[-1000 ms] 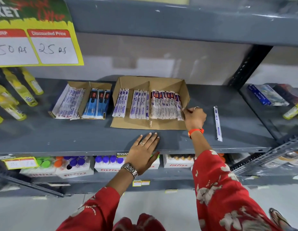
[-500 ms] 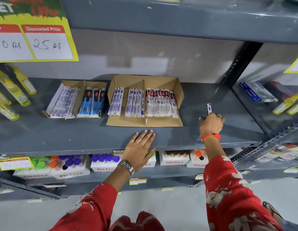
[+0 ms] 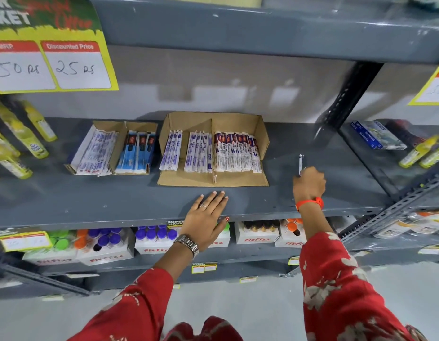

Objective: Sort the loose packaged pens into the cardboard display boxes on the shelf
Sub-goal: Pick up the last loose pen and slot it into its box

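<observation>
A large cardboard display box (image 3: 262, 134) sits mid-shelf with three rows of packaged pens (image 3: 235, 153) inside. Left of it stands a smaller cardboard box (image 3: 120, 126) with white-wrapped and blue-packed pens. My right hand (image 3: 309, 183) is closed around one loose packaged pen (image 3: 301, 161), whose white tip sticks up above the fingers, to the right of the large box. Spread flat, my left hand (image 3: 208, 215) rests on the shelf's front edge just below that box and holds nothing.
The grey metal shelf (image 3: 66, 200) carries yellow bottles (image 3: 19, 143) at the left. A dark upright post (image 3: 348, 94) rises at the right, beyond it blue boxes (image 3: 375, 135) and more bottles. White fitfizz cartons (image 3: 154, 244) fill the shelf below. A price sign (image 3: 48, 62) hangs upper left.
My right hand left the large box's right side, went right to the loose pen lying on the shelf and closed on it; the pen now stands up from the fist. The left hand stayed put.
</observation>
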